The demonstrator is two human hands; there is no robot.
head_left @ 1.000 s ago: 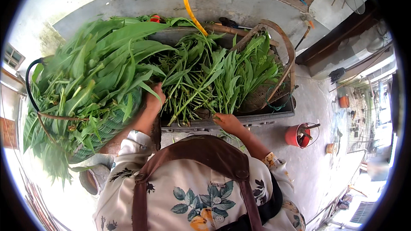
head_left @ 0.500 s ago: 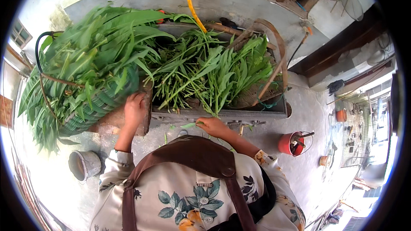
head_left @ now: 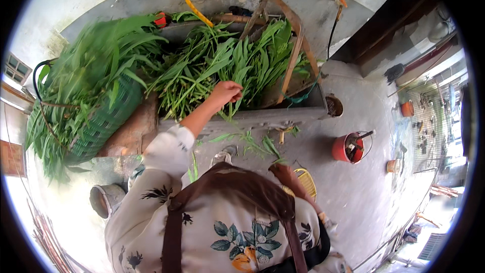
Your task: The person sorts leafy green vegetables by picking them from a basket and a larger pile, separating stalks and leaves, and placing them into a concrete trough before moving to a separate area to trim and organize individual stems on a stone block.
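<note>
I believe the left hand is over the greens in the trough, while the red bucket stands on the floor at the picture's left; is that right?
Not quite: the head view shows the red bucket on the floor at the picture's right; the left hand is over the greens.

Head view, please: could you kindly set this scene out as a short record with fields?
Left hand: over the leafy greens in the grey trough; grip unclear
Right hand: lower, near the yellow basket; seems to hold a leafy sprig
Left side: green woven basket, heaped with leaves
Right side: red bucket on the floor
Far side: yellow hose
</note>
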